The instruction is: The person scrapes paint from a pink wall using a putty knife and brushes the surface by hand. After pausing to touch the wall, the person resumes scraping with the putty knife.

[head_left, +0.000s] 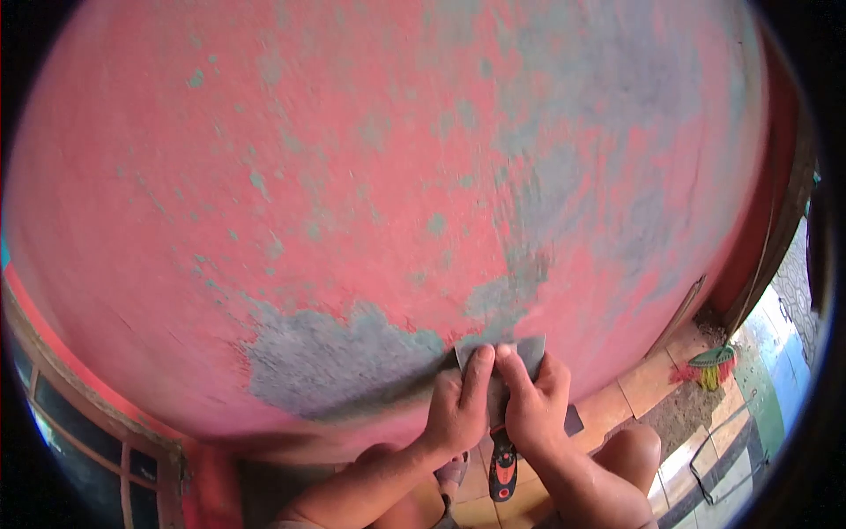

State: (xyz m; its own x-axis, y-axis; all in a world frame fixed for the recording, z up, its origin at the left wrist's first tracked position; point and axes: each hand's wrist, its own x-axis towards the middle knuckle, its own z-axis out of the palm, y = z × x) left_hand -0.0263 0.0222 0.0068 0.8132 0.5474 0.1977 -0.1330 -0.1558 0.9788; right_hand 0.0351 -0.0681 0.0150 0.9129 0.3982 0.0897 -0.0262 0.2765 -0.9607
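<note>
Both of my hands grip one wide scraper (528, 351) low on a pink wall (379, 203). My left hand (460, 401) is closed on the left side of its blade, thumb pressed on the metal. On the blade's right side, my right hand (536, 397) is closed in the same way. The black and orange handle (503, 467) points down towards me. The blade's upper edge lies at the wall surface, beside a bare grey patch (326, 357) where the paint is off. Greenish spots and larger grey areas show through the pink paint higher up.
A broom (710, 366) with coloured bristles leans at the right, near a heap of dirt (683, 414) on the tiled floor (617, 407). A dark cable (701, 472) lies on the tiles. At lower left stands a framed window (79, 432).
</note>
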